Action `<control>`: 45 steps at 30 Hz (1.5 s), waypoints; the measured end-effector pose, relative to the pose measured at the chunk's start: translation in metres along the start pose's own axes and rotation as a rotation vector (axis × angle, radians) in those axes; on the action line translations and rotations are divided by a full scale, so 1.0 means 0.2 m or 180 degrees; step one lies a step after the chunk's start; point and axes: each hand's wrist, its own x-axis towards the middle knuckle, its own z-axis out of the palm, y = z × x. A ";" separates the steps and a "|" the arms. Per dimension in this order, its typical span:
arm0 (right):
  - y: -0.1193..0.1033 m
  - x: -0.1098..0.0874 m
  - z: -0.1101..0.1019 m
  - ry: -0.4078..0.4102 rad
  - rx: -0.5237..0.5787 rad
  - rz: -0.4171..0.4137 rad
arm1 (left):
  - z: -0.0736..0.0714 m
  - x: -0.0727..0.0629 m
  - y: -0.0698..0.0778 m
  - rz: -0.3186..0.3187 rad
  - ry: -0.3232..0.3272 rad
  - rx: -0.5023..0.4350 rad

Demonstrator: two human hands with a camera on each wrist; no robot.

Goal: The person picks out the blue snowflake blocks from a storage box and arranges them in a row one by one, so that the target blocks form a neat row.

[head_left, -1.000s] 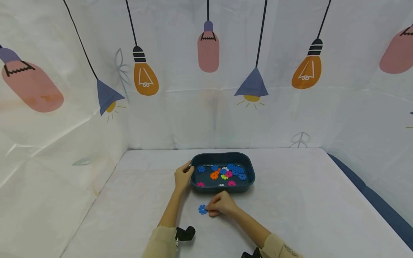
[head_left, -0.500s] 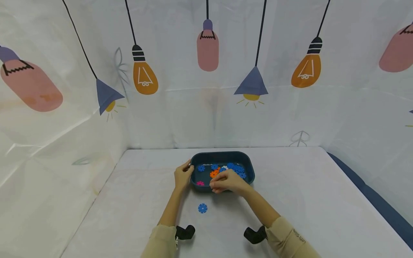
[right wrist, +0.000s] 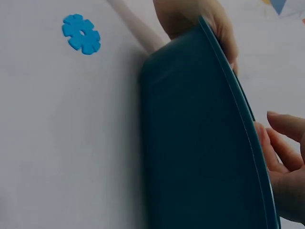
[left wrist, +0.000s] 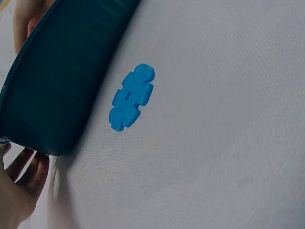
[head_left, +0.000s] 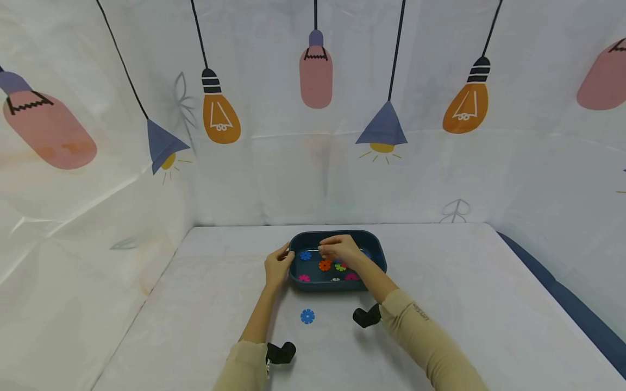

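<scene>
My left hand (head_left: 277, 267) grips the left end of a dark teal tray (head_left: 318, 287), thumb at the rim and fingers outside its wall in the left wrist view. Inside lie small plastic snowflake discs, among them an orange disc (head_left: 325, 265), a blue disc (head_left: 305, 256) and a pink disc (head_left: 304, 278). My right hand (head_left: 340, 249) reaches over the tray and hides several discs. In the right wrist view its thumb stands apart from loosely bent fingers (right wrist: 288, 155), with nothing seen between them. One blue snowflake disc (left wrist: 136, 98) lies flat on the table before the tray.
The white table (head_left: 220, 304) ends at a back wall of hanging cloth (head_left: 283, 179) printed with lamps. Black wrist-worn devices (head_left: 281, 353) stick out below both forearms. A dark blue strip (head_left: 552, 288) runs past the table's right edge.
My right hand has left the blue disc on the table, passed over the tray's front rim and moved farther back above the tray. My left hand has stayed on the tray.
</scene>
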 end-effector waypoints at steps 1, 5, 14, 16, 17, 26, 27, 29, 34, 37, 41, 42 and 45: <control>0.00 0.02 0.01 0.0032 0.0031 0.0032 | 0.00 0.00 0.00 0.0000 -0.0006 -0.0002; 0.01 0.09 0.04 0.0102 0.0127 0.0154 | 0.00 0.00 0.00 0.0008 -0.0007 0.0005; 0.01 0.16 0.07 0.0153 0.0236 0.0389 | 0.00 0.01 -0.02 0.0004 -0.0044 0.0018; 0.01 0.16 0.08 0.0136 0.0240 0.0442 | 0.00 0.01 -0.02 -0.0020 -0.0041 0.0002; 0.00 0.16 0.08 0.0139 0.0233 0.0451 | 0.00 0.01 -0.02 -0.0026 -0.0037 -0.0004; 0.24 0.38 0.10 0.0366 0.0088 0.0494 | 0.00 0.01 -0.02 -0.0030 -0.0028 -0.0019; 0.32 0.46 0.08 0.0315 0.0133 0.0423 | 0.00 0.01 -0.02 -0.0018 -0.0027 -0.0035; 0.45 0.57 0.07 0.0327 0.0107 0.0395 | 0.00 0.01 -0.02 0.0007 -0.0017 -0.0065; 0.46 0.58 0.12 0.0340 0.0066 0.0524 | 0.00 0.01 -0.01 -0.0018 -0.0013 -0.0079; 0.33 0.45 0.16 0.0270 -0.0054 0.0474 | 0.00 0.01 -0.01 -0.0019 -0.0019 -0.0064; 0.34 0.45 0.22 0.0104 -0.0192 0.0500 | 0.00 0.00 -0.01 -0.0027 -0.0020 -0.0033; 0.36 0.48 0.23 0.0051 -0.0188 0.0527 | 0.00 0.00 -0.01 -0.0040 -0.0024 -0.0023; 0.34 0.46 0.27 -0.0036 -0.0157 0.0506 | 0.00 0.00 0.00 -0.0067 -0.0027 0.0003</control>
